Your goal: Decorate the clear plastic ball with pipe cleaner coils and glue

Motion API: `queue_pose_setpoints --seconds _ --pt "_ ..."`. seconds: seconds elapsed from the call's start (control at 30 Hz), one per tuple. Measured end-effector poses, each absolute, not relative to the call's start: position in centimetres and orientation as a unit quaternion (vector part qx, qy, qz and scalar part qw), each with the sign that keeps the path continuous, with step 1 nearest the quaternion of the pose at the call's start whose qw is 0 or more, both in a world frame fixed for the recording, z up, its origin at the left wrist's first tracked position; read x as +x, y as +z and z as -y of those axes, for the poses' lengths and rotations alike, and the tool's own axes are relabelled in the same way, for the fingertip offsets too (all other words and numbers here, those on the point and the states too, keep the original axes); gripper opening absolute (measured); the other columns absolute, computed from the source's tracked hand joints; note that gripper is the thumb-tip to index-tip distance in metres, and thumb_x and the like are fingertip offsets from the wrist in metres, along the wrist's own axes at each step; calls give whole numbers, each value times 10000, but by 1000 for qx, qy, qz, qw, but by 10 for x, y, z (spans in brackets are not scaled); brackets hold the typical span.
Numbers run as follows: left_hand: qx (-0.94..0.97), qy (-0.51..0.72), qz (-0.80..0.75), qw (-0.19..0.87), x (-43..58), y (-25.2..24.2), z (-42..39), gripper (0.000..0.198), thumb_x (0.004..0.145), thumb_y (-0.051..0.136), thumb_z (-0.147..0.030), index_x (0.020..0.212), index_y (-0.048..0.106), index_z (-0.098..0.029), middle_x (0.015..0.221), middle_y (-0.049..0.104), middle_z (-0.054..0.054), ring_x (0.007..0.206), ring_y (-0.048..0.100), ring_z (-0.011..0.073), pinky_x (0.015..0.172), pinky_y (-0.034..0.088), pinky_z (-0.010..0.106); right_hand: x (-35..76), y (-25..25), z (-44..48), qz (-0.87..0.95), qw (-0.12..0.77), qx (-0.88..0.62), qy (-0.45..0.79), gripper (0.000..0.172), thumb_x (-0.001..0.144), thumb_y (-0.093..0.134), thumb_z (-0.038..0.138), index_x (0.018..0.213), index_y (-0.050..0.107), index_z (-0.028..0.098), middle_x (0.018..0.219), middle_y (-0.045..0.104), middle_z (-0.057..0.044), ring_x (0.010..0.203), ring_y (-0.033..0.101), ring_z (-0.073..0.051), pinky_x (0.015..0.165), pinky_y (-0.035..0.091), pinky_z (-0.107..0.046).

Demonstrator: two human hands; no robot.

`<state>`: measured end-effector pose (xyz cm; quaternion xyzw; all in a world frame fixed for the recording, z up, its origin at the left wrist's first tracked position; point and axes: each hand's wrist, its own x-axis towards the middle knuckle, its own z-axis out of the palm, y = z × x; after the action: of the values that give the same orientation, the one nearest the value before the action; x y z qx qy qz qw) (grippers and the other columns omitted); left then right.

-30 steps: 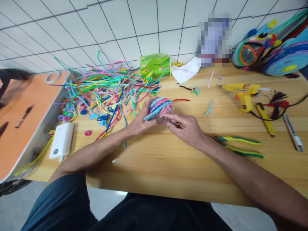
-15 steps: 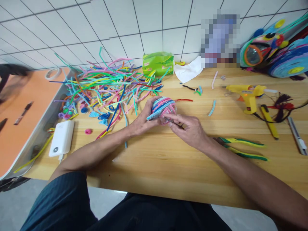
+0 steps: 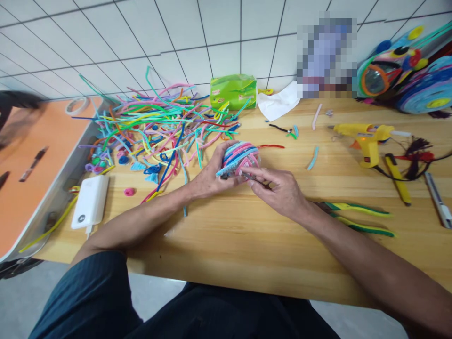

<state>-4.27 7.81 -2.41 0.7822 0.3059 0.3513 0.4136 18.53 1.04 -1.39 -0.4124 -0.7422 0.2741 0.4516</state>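
A ball of wound pink and blue pipe cleaners [image 3: 239,157] rests at the middle of the wooden table [image 3: 247,245]. My left hand [image 3: 210,176] cups its left side, fingers wrapped round it. My right hand [image 3: 280,190] is closed in a pinch against the ball's lower right, holding a thin dark tool [image 3: 252,178] whose tip touches the ball. A big loose heap of coloured pipe cleaners [image 3: 155,127] lies just behind and left of the ball.
A yellow glue gun [image 3: 363,136], a yellow-handled tool [image 3: 398,179], a utility knife [image 3: 438,200] and green-yellow pliers [image 3: 356,216] lie at the right. A white power bank [image 3: 90,202] is at left, a green tissue pack [image 3: 233,92] by the wall, and colourful crafts [image 3: 406,75] at the far right.
Both hands and the ball stay in the same place on the table. Only the view has shifted slightly.
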Motion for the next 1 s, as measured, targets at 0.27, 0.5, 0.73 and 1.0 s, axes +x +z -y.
queue_pose_setpoints --seconds 0.27,0.5,0.73,1.0 --pt "775 332 -316 434 -46 -20 -78 889 878 814 -636 1565 362 -300 1564 520 142 1426 565 365 1214 499 577 186 -11 -10 742 444 -418 278 401 968 660 178 1341 804 220 642 570 72 544 427 -71 544 391 -192" --pt "772 336 -295 453 -43 -16 -76 850 906 803 -593 1572 360 -304 1572 539 141 1453 556 389 1227 484 616 190 -10 -10 769 448 -402 214 418 963 640 129 1328 806 248 853 815 2 588 594 -87 622 516 -214" --pt "791 336 -317 401 -47 -21 -78 883 888 821 -598 1585 366 -302 1599 502 139 1473 524 378 1268 448 595 190 -12 -8 807 438 -371 141 501 969 629 81 1414 751 275 998 857 -24 743 749 -135 780 633 -267" --pt "784 348 -297 420 -45 -19 -77 852 904 808 -580 1574 367 -293 1601 499 148 1476 526 382 1260 467 606 190 -11 -7 821 430 -362 100 522 984 619 69 1459 708 267 1030 861 -16 740 755 -134 773 632 -263"
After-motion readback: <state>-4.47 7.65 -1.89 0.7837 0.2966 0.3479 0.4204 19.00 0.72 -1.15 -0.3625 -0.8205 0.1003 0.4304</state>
